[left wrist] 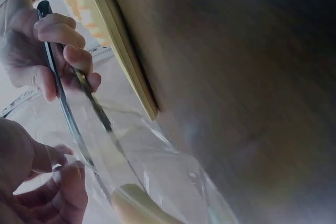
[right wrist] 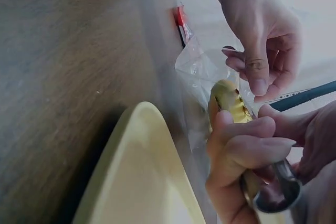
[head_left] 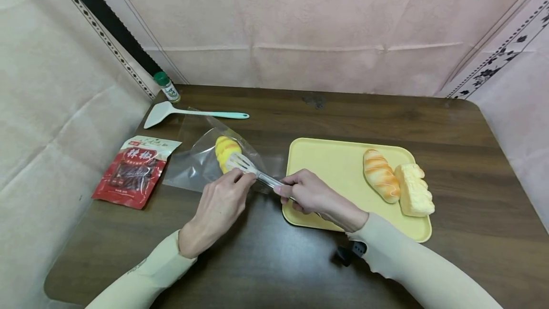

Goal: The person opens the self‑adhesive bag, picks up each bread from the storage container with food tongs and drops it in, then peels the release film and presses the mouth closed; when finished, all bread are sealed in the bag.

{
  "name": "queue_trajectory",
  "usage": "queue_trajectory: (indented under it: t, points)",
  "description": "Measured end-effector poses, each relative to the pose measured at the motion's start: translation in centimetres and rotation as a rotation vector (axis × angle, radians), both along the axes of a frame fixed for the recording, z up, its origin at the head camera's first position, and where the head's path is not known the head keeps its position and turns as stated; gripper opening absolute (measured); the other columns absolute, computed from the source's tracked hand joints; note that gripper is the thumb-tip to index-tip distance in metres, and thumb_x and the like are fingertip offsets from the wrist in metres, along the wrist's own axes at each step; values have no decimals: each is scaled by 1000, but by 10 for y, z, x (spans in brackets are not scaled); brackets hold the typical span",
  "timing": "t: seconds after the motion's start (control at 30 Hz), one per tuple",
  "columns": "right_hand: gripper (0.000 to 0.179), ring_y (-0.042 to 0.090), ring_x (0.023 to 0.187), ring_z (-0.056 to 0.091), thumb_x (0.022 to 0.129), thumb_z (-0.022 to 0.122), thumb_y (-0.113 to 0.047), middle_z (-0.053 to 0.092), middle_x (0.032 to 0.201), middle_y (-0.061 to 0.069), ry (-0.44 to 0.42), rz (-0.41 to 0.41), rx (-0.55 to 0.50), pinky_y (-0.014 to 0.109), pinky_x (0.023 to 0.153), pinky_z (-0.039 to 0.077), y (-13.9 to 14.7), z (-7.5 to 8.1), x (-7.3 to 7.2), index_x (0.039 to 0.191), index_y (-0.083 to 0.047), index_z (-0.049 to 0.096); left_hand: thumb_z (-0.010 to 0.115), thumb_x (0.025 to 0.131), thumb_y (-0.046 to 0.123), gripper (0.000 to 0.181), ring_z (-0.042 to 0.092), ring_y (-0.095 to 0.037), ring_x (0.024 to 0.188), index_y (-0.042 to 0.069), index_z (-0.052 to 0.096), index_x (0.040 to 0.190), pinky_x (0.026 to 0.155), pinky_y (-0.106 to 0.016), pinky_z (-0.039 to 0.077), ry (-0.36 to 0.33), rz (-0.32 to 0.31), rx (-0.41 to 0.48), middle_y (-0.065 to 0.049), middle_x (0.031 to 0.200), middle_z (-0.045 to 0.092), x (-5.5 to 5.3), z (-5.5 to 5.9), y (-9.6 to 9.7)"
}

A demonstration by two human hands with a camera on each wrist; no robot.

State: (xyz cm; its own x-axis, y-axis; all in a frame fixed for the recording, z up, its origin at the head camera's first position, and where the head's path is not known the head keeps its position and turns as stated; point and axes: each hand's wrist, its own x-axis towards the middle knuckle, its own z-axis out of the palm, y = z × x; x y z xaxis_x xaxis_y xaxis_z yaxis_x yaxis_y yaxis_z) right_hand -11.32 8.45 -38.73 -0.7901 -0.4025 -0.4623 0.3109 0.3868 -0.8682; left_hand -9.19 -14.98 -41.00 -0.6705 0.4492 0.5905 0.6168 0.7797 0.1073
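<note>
While left fingers [head_left: 233, 176] pinch plastic [head_left: 188, 169], right fingers [left wrist: 63, 34] grip tongs [head_left: 267, 179] pointing lengthwise forward-left.

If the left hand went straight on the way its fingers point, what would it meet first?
Likely the tongs, which cross just ahead of the left hand as it pinches the bag; depth is unclear.
</note>
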Motion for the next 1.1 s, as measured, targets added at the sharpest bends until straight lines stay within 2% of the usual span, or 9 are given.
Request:
queue_trajectory:
  t: [0.2, 0.43, 0.47, 0.53, 0.63, 0.77, 0.87, 0.97, 1.1]
  points:
    - [24, 12, 49, 38, 109, 63, -18, 57, 71, 1, 21, -3, 28, 24, 49, 27, -1, -3, 0, 105, 4, 72, 83, 93, 6, 10, 63, -25, 63, 6, 75, 99, 47, -41, 51, -20, 92, -17, -6, 83, 68, -1, 2, -4]
    - [25, 11, 62, 41, 103, 72, -25, 48, 65, -7, 440, 120, 278, 28, 60, 36, 1, -4, 0, 117, -8, 83, 72, 99, 7, 4, 69, -30, 74, 6, 73, 103, 56, -45, 55, 54, 168, -20, -10, 92, 73, -4, 4, -4]
    - [27, 10, 62, 40, 104, 70, -28, 46, 64, -9, 501, 131, 282, 28, 60, 36, 2, -11, -3, 119, -10, 83, 70, 101, 6, 4, 69, -31, 74, 6, 72, 103, 57, -46, 55, 67, 168, -16, -10, 92, 73, -5, 4, -4]
    - [27, 11, 59, 38, 103, 71, -29, 42, 62, -9, 541, 136, 296, 30, 58, 35, 1, -10, -5, 119, -10, 83, 69, 100, 4, 4, 67, -32, 72, 6, 71, 103, 56, -47, 53, 82, 152, -8, -9, 91, 72, -5, 3, -4]
    - [26, 11, 58, 40, 104, 69, -29, 48, 64, -8, 512, 138, 294, 29, 58, 35, -2, -8, -10, 117, -11, 82, 70, 100, 4, 4, 65, -32, 69, 6, 70, 103, 53, -46, 51, 76, 101, -2, -8, 90, 69, -6, 2, -3]
    - [21, 12, 60, 44, 105, 68, -25, 60, 71, -1, 388, 125, 285, 26, 60, 36, -9, -3, -12, 107, -8, 82, 75, 99, 7, 7, 66, -31, 70, 7, 70, 104, 56, -45, 53, 40, 66, -16, -7, 89, 67, -5, 2, -3]
    - [22, 12, 62, 44, 106, 68, -23, 63, 72, 1, 344, 114, 271, 26, 61, 35, -9, -6, -13, 102, -6, 81, 81, 93, 9, 16, 66, -32, 71, 6, 69, 104, 55, -44, 53, -34, 136, -59, -10, 91, 68, -4, 1, -4]
    - [23, 13, 65, 46, 107, 67, -25, 66, 75, 3, 329, 109, 263, 26, 62, 35, -9, -8, -13, 102, -8, 81, 84, 84, 8, 28, 65, -34, 70, 4, 66, 105, 53, -45, 52, -99, 253, -122, -15, 92, 68, -3, -2, -7]
    - [24, 10, 63, 45, 107, 66, -25, 67, 76, 2, 283, 96, 219, 24, 60, 34, -7, -9, -12, 102, -6, 80, 76, 82, 0, 25, 63, -35, 65, 2, 64, 104, 53, -45, 49, -25, 323, -157, -17, 84, 67, -5, -4, -11]
